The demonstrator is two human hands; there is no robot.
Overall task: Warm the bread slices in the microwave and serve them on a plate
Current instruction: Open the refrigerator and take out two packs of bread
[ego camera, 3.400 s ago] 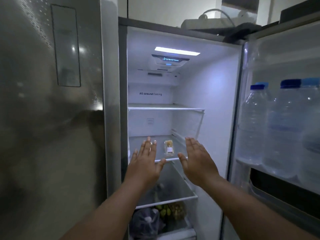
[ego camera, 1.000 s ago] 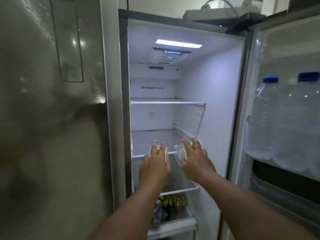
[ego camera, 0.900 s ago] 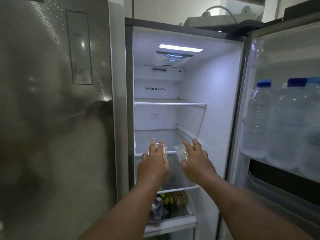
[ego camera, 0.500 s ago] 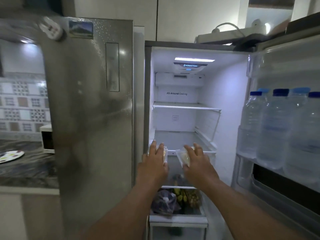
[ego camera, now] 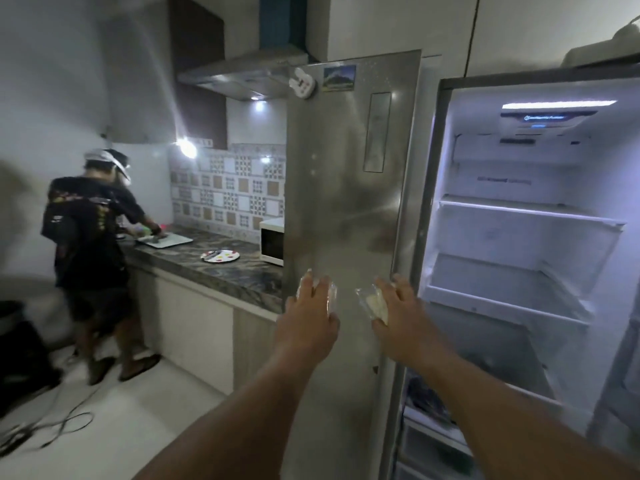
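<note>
In front of the closed steel fridge door [ego camera: 346, 202], at the six o'clock part of the view, the left hand [ego camera: 308, 320] is gripping one wrapped bread slice [ego camera: 330, 297], fingers curled over its clear wrapper, and the right hand [ego camera: 398, 317] is pinching a second wrapped bread slice [ego camera: 375, 303] against its palm. Each hand is taking one slice, probably so both travel in a single trip and neither gets crushed against the other. The slices are sitting just beside each other, apart, and clear of the fridge.

Out at three o'clock the open fridge compartment [ego camera: 519, 271] is standing lit, its door not yet shut, likely because both hands are full. At nine o'clock from the hands, the microwave [ego camera: 272, 242] is sitting on the marble counter [ego camera: 214, 268] beside the fridge, with a plate [ego camera: 220, 255] near it further toward nine. At the far nine o'clock edge another person [ego camera: 90, 237] is working at the counter.

Compared with half a second ago, the hands are no longer at the shelf edge inside the compartment; they are now out in front of the closed door, and the view is swinging toward the counter, bringing the microwave and plate fully into sight.
</note>
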